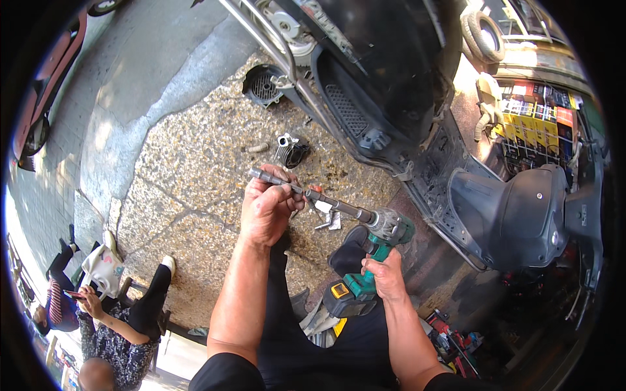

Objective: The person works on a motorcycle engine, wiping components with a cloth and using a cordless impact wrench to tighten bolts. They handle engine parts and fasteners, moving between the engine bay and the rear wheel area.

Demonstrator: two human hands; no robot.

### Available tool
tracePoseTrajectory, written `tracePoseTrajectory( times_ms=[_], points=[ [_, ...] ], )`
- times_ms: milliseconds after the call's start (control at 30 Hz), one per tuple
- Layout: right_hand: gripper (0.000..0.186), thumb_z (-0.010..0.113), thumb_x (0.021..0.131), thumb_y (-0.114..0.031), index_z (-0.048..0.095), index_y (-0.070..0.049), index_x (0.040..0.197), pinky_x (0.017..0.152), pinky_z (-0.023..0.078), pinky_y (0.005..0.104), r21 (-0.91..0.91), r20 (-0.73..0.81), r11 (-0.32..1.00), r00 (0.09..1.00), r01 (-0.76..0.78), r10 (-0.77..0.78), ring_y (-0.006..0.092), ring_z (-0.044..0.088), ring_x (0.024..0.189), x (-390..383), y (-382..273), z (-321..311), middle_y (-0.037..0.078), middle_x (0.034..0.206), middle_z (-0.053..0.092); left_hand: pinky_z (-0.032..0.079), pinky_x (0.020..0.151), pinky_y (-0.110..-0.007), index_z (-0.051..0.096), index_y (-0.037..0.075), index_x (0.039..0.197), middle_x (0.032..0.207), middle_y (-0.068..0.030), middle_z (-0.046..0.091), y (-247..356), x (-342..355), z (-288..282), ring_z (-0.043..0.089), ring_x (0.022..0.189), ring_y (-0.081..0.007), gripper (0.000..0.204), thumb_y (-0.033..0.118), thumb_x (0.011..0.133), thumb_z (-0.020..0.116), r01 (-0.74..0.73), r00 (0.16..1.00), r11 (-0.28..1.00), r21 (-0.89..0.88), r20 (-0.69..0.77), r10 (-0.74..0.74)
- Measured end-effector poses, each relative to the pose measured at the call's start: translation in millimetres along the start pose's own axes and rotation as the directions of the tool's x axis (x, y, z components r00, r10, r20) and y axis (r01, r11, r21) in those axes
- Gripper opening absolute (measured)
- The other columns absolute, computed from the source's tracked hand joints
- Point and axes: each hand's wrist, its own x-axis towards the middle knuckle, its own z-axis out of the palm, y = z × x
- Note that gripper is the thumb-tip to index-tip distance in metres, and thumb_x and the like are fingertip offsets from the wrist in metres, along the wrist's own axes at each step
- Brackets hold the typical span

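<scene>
My right hand [387, 275] is wrapped round the grip of a green and black cordless impact wrench [390, 228]. A long metal extension [342, 206] sticks out of the wrench toward the left. In the fingers of my left hand [263, 212] is a slim metal socket piece [262, 174], pinched close to the free end of that extension. Whether the two pieces touch, I cannot tell. Just beyond my left hand, a metal engine part [284, 151] with a round opening lies on the pebbled ground.
A dark scooter [385, 78] with body panels off stretches across the far and right side. A black vented cover [262, 86] lies beside its frame. Two people sit at the lower left, one holding a phone [77, 296]. Tires [484, 38] and stacked boxes [535, 127] stand far right.
</scene>
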Motion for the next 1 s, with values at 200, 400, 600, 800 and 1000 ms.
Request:
tracePoseTrajectory(
  times_ms=[200, 400, 600, 800, 1000],
  points=[
    [0.027, 0.067, 0.073, 0.004, 0.058, 0.001, 0.098, 0.056, 0.048, 0.0285, -0.065, -0.014, 0.992, 0.994, 0.11, -0.111, 0.0119, 0.057, 0.062, -14, -46, -26, 0.003, 0.079, 0.059, 0.054, 0.065, -0.035, 0.053, 0.002, 0.094, 0.093, -0.0121, 0.058, 14, -18, 89, 0.058, 0.067, -0.0182, 0.01, -0.001, 0.085, 0.059, -0.186, 0.98, 0.901, 0.392, 0.007, 0.199],
    [0.028, 0.067, 0.072, 0.006, 0.06, 0.0, 0.098, 0.062, 0.049, 0.0289, -0.249, -0.014, 0.942, 0.971, 0.226, -0.237, 0.0125, 0.058, 0.066, -2, -95, -86, 0.002, 0.083, 0.061, 0.059, 0.059, -0.032, 0.055, 0.004, 0.092, 0.088, -0.0089, 0.06, -13, -2, 163, 0.063, 0.071, -0.0182, 0.01, 0.0, 0.087, 0.062, -0.058, 0.996, 0.962, 0.266, -0.048, 0.074],
    [0.03, 0.069, 0.075, -0.001, 0.062, -0.001, 0.104, 0.074, 0.048, 0.0295, -0.077, 0.108, 0.973, 0.972, 0.217, -0.208, 0.0114, 0.057, 0.083, 10, -173, -172, 0.003, 0.094, 0.063, 0.054, 0.058, -0.033, 0.055, 0.007, 0.095, 0.089, -0.0115, 0.065, -75, 48, 238, 0.062, 0.071, -0.0186, 0.003, 0.009, 0.094, 0.054, 0.064, 0.984, 0.994, 0.093, -0.171, -0.047],
    [0.017, 0.069, 0.085, -0.006, 0.064, -0.001, 0.1, 0.063, 0.049, 0.0314, -0.102, 0.096, 0.956, 0.959, 0.276, -0.267, 0.0149, 0.059, 0.068, 34, -281, -231, 0.004, 0.079, 0.063, 0.048, 0.053, -0.033, 0.054, 0.006, 0.092, 0.081, -0.0101, 0.06, -170, 145, 323, 0.052, 0.062, -0.0184, 0.015, 0.019, 0.096, 0.047, 0.055, 0.942, 0.974, -0.221, -0.313, -0.124],
    [0.037, 0.071, 0.081, -0.004, 0.061, 0.001, 0.116, 0.08, 0.05, 0.0308, -0.591, 0.12, 0.715, 0.917, 0.375, -0.381, 0.0157, 0.062, 0.085, 118, -380, -228, 0.006, 0.094, 0.069, 0.045, 0.049, -0.029, 0.052, 0.005, 0.085, 0.074, -0.0057, 0.053, -209, 245, 346, 0.046, 0.057, -0.015, 0.019, 0.017, 0.095, 0.041, 0.076, 0.866, 0.852, -0.518, -0.389, -0.314]
  ],
)
